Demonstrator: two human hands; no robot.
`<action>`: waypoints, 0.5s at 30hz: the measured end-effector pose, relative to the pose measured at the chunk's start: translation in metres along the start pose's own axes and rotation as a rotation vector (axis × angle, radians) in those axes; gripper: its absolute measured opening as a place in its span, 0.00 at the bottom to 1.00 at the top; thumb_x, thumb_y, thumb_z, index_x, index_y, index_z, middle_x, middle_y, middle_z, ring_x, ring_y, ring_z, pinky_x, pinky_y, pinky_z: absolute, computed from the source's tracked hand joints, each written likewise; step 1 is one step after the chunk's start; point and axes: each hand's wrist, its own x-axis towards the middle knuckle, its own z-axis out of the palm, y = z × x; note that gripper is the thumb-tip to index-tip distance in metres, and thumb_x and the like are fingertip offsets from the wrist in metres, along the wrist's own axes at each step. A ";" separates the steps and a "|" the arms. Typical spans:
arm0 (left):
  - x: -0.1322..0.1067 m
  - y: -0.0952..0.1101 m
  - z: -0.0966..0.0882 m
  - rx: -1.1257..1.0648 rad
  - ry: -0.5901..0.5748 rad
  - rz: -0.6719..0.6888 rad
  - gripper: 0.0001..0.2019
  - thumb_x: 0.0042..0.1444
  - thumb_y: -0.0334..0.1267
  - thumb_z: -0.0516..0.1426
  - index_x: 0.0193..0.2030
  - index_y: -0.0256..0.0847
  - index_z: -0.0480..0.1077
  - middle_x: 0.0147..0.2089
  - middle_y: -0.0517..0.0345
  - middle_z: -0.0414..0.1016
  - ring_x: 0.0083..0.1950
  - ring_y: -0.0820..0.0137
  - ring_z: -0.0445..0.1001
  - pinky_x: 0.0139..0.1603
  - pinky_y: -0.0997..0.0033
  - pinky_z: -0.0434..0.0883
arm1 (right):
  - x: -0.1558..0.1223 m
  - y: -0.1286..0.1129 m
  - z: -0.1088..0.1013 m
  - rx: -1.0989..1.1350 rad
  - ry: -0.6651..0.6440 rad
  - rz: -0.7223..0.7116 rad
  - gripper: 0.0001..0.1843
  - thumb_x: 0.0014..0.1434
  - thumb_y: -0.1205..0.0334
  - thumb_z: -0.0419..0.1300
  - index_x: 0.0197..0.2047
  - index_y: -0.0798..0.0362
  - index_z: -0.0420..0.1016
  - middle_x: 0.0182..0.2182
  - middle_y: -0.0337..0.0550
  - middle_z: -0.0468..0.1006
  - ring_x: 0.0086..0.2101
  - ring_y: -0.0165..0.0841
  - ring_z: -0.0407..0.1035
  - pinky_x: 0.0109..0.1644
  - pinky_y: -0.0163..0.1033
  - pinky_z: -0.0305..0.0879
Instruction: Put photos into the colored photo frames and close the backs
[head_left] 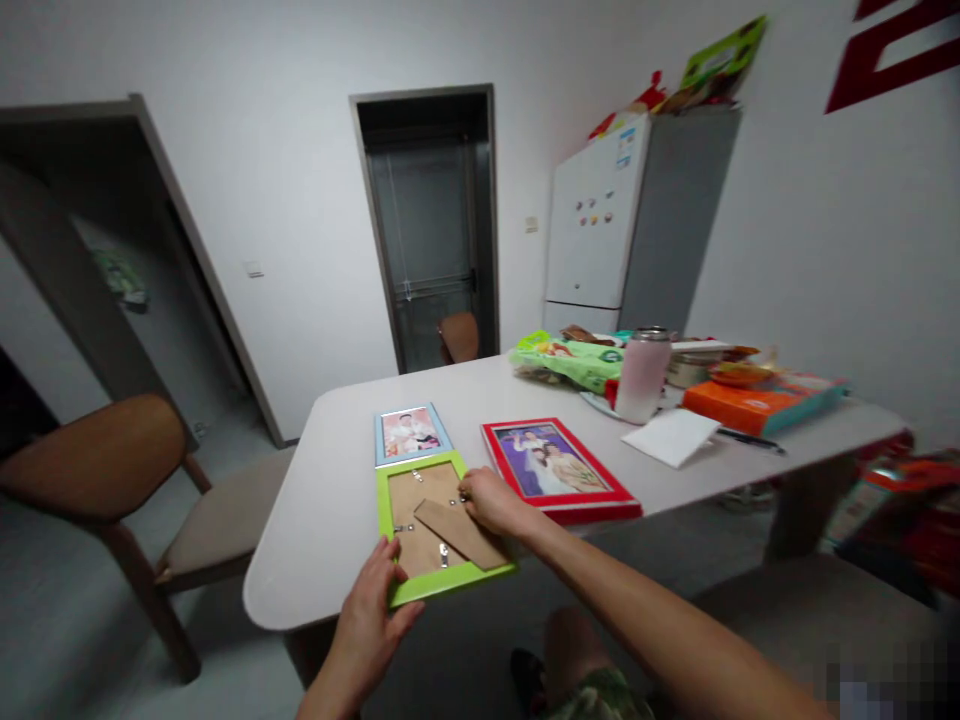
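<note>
A green picture frame (pixel 384 510) lies face down near the front edge of the white table (pixel 322 500), its brown backing board and stand showing. My left hand (pixel 371 615) grips the frame's near left corner. My right hand (pixel 491 500) rests on the frame's right edge, fingers pinched at a small metal clip there. A blue picture frame (pixel 411 434) lies face up just beyond it. A red picture frame (pixel 559 468) lies face up to the right.
A wooden chair (pixel 112 480) stands left of the table. Further back on the table are a pink bottle (pixel 643 375), a white paper (pixel 671 436), snack bags (pixel 574 360) and an orange box (pixel 757 400). A fridge (pixel 630 225) stands behind.
</note>
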 end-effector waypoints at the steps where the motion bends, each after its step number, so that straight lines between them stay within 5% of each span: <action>1: 0.001 0.001 -0.001 -0.006 -0.005 -0.001 0.07 0.42 0.33 0.57 0.30 0.42 0.65 0.54 0.50 0.62 0.58 0.63 0.54 0.56 0.55 0.54 | 0.002 0.000 0.001 -0.013 0.000 -0.003 0.12 0.45 0.72 0.51 0.29 0.60 0.75 0.33 0.54 0.74 0.37 0.35 0.66 0.40 0.33 0.57; 10: 0.001 0.005 -0.007 -0.017 -0.034 0.003 0.12 0.37 0.33 0.61 0.30 0.40 0.64 0.53 0.48 0.63 0.58 0.61 0.55 0.55 0.58 0.56 | 0.011 -0.008 0.007 -0.072 0.022 0.036 0.13 0.50 0.67 0.49 0.30 0.58 0.75 0.33 0.52 0.72 0.36 0.34 0.64 0.39 0.34 0.55; 15: -0.001 0.005 -0.006 0.003 -0.036 -0.016 0.14 0.35 0.31 0.62 0.29 0.41 0.63 0.53 0.49 0.63 0.58 0.61 0.56 0.55 0.59 0.57 | 0.003 -0.035 0.011 -0.020 0.039 -0.075 0.15 0.53 0.63 0.47 0.36 0.55 0.74 0.36 0.48 0.72 0.39 0.33 0.62 0.43 0.33 0.53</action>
